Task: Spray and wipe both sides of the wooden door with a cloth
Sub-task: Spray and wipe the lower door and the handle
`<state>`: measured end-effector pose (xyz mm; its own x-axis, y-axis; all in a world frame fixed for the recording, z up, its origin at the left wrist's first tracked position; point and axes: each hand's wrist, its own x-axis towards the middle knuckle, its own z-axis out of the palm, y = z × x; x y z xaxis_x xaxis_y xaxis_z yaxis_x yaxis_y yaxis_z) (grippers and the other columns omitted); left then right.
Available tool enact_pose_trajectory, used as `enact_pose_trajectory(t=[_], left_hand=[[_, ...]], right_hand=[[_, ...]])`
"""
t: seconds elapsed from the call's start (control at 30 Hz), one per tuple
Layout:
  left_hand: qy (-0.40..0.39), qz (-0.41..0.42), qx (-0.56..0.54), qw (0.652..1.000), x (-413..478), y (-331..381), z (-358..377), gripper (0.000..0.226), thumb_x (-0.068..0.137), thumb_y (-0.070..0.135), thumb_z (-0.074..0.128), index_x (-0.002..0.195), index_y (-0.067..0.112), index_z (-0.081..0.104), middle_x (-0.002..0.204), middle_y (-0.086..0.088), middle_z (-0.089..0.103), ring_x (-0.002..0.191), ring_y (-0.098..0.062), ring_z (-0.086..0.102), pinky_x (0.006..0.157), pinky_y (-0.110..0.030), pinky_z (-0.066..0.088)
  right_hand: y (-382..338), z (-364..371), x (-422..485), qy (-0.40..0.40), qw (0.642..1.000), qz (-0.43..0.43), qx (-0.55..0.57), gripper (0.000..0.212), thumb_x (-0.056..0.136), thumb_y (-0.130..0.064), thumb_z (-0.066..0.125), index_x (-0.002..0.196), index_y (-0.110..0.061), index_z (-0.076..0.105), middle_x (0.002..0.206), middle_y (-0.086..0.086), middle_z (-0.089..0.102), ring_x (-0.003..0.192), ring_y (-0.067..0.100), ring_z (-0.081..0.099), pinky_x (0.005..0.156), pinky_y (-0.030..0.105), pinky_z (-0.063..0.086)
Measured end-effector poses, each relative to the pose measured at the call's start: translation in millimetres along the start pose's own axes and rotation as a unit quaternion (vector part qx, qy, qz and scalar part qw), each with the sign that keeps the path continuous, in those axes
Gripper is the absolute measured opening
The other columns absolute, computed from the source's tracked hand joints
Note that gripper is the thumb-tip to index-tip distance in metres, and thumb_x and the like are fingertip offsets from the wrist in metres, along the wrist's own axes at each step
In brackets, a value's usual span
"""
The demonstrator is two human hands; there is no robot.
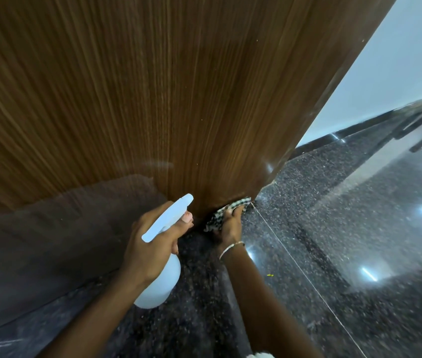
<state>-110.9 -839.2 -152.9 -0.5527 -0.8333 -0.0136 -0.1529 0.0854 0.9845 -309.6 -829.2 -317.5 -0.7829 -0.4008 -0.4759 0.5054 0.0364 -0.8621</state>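
Glossy floor (333,254); right grip (230,226) seems to bunch our cloth (233,205) at the wooden door (153,99)'s bottom corner, left grip (150,244) wraps the spray bottle (164,275). We'd wipe with the grain.

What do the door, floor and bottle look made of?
Door: wood or wood-look laminate, fine vertical grain, slight sheen. Floor: polished dark speckled stone, likely granite; it mirrors lights. Bottle: translucent white plastic, matte.

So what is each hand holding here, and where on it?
The left hand grips the spray bottle round its neck, under the trigger head. The right hand holds the checked cloth bunched under its fingers, against the bottom corner of the door.
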Motion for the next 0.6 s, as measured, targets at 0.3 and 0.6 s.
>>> enact_pose_trajectory(t=[0.3,0.6], left_hand=[[0.01,-0.021,0.012,1.0,-6.6,7.0,-11.7,0.021,0.087,0.037,0.064,0.09,0.019,0.073,0.076,-0.004,0.072,0.051,-0.019,0.058,0.059,-0.039,0.056],[-0.016,0.008,0.057,0.998,-17.2,7.1,-34.7,0.026,0.092,0.032,0.064,0.085,0.007,0.069,0.072,-0.023,0.064,0.046,-0.017,0.049,0.057,-0.045,0.049]], right_hand=[[-34.7,-19.9,59.5,0.026,0.998,-0.05,-0.021,0.075,0.103,-0.019,0.037,0.163,-0.042,-0.001,0.166,-0.002,0.029,0.143,0.029,0.041,0.12,0.057,0.034],[68.0,28.7,-61.5,-0.135,0.99,0.026,-0.002,0.052,0.112,-0.033,0.037,0.16,-0.046,0.021,0.151,-0.003,0.052,0.137,0.025,0.054,0.118,0.051,0.039]])
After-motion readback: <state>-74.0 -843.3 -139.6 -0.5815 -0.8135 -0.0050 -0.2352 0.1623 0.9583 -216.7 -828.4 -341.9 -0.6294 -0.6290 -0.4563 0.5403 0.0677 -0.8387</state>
